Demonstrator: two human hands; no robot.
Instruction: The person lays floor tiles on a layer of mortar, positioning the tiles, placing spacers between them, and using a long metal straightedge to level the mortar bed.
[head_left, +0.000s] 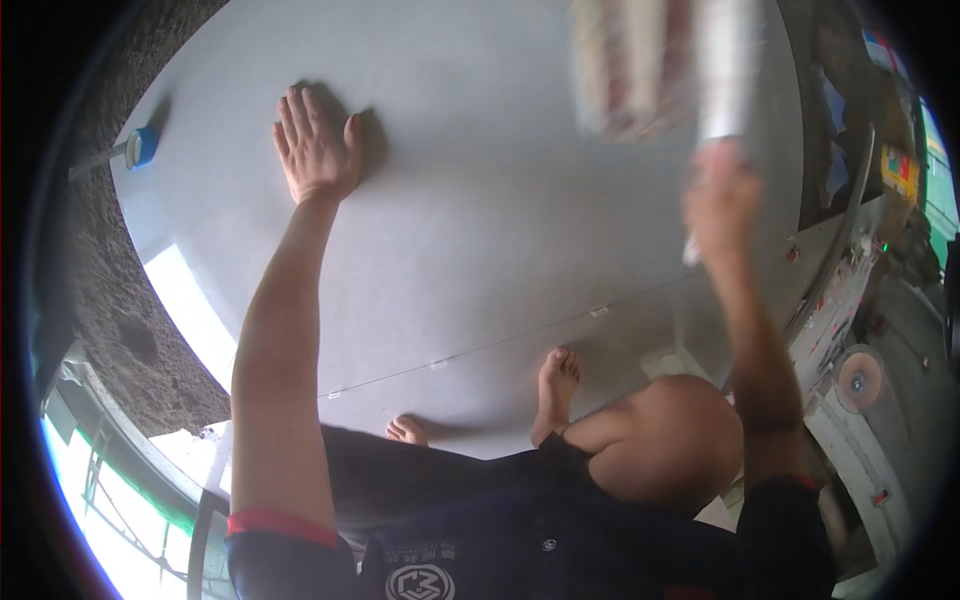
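Observation:
A large smooth grey tile (480,220) fills the middle of the view. My left hand (317,150) lies flat on its left part, fingers stretched out and holding nothing. My right hand (724,195) is closed around the lower part of a long white-handled tool (727,70), over the tile's right side. Motion smears both hand and tool, and the tool's far end runs out at the top edge. Beside it is a blurred cream and dark red shape (640,60); I cannot tell whether it belongs to the tool.
Small white clips (599,311) sit along the joint before my bare feet (556,385). A blue-rimmed round piece (142,147) is at the tile's left edge, beside rough dark mortar (115,280). Rightward are a round disc (858,381) and a yellow item (899,172).

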